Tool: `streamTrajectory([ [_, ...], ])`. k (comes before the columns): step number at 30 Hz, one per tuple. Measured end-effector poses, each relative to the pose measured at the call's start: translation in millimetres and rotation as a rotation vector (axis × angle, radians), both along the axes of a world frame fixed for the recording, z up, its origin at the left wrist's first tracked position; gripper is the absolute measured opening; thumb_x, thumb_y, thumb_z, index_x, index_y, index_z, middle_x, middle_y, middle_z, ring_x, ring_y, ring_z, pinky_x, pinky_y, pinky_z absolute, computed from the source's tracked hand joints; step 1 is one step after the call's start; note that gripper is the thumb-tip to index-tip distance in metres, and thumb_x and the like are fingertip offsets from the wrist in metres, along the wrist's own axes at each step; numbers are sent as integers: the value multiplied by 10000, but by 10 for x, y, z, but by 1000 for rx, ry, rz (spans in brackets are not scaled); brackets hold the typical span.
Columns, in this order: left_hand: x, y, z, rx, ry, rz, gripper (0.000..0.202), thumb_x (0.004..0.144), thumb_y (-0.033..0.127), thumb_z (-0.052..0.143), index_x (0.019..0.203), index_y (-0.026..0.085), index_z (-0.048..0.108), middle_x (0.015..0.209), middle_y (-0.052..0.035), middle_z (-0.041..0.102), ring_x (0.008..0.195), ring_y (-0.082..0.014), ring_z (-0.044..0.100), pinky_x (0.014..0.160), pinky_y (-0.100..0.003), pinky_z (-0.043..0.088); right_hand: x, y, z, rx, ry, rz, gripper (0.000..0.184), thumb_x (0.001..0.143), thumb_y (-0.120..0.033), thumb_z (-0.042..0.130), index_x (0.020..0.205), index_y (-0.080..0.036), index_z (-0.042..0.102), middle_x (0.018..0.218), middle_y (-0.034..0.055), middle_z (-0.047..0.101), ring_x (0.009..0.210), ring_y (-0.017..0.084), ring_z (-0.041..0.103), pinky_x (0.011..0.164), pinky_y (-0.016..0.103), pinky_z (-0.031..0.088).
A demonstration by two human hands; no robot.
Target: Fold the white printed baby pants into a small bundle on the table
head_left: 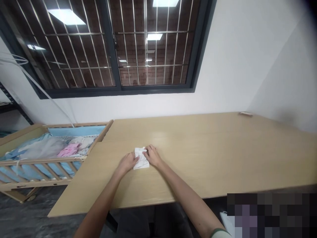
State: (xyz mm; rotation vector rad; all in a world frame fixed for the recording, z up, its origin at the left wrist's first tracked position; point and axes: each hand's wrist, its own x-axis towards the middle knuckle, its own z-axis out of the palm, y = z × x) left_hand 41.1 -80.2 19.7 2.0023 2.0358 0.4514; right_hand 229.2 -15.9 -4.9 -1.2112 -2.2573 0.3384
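Observation:
A small white folded cloth [141, 159] lies on the light wooden table [198, 155]. My left hand [128, 162] rests at the cloth's left edge, fingers curled onto it. My right hand [152, 155] presses on its right side, fingers bent over the fabric. Both arms reach forward from the near edge of the table.
A wooden baby crib [49, 158] stands to the left, holding blue bedding, a pink garment [68, 150] and pale clothes. A barred dark window [111, 46] fills the wall behind. A small flat object [245, 113] lies at the table's far right corner.

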Motion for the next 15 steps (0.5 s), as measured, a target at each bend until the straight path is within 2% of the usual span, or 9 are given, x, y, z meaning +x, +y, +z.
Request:
streamTrajectory([
  [3, -62, -361, -11, 23, -53, 14, 250, 926, 413, 497, 822, 202, 583, 841, -77, 719, 804, -220, 667, 686, -285, 424, -87, -334, 34, -51, 1, 30, 214, 982, -317, 561, 1145, -186, 604, 1193, 111, 611, 1157, 239, 533, 1006, 396, 331],
  [6, -208, -857, -64, 59, -127, 47, 316, 912, 483, 487, 759, 211, 535, 738, -38, 673, 699, -189, 625, 633, -268, 417, -223, -753, 85, -115, 1, 126, 220, 968, -312, 577, 1136, -175, 612, 1178, 114, 620, 1172, 244, 528, 1023, 417, 299],
  [7, -278, -1045, -82, 71, -186, 64, 363, 894, 541, 496, 738, 214, 522, 702, -28, 653, 667, -183, 611, 610, -265, 419, -276, -913, 106, -134, 6, 163, 219, 963, -311, 578, 1130, -175, 616, 1168, 114, 626, 1176, 248, 527, 1030, 426, 291],
  [10, -550, -1649, -97, 87, -528, 111, 521, 755, 730, 595, 692, 217, 532, 633, -10, 623, 615, -186, 596, 561, -263, 449, -447, -1419, 170, -185, 70, 275, 226, 937, -326, 603, 1114, -187, 624, 1139, 104, 642, 1179, 260, 530, 1044, 447, 285],
  [11, -656, -1855, -82, 86, -605, 126, 549, 722, 757, 624, 693, 213, 558, 658, -16, 647, 647, -194, 620, 593, -266, 481, -509, -1585, 187, -220, 114, 317, 232, 922, -335, 619, 1106, -193, 626, 1123, 95, 648, 1155, 258, 542, 1032, 438, 306],
  [13, -874, -2252, -24, 139, -616, 224, 583, 658, 796, 666, 661, 218, 589, 656, -15, 665, 661, -208, 641, 608, -274, 512, -651, -1887, 208, -385, 235, 393, 255, 884, -357, 659, 1082, -199, 629, 1051, 68, 661, 1018, 229, 588, 929, 377, 391],
  [15, -1070, -2599, 54, 185, -530, 360, 619, 559, 856, 686, 637, 247, 605, 619, 5, 667, 633, -224, 653, 567, -288, 529, -822, -2138, 210, -675, 409, 456, 279, 839, -386, 703, 1032, -195, 637, 937, 31, 663, 831, 179, 592, 760, 295, 427],
])
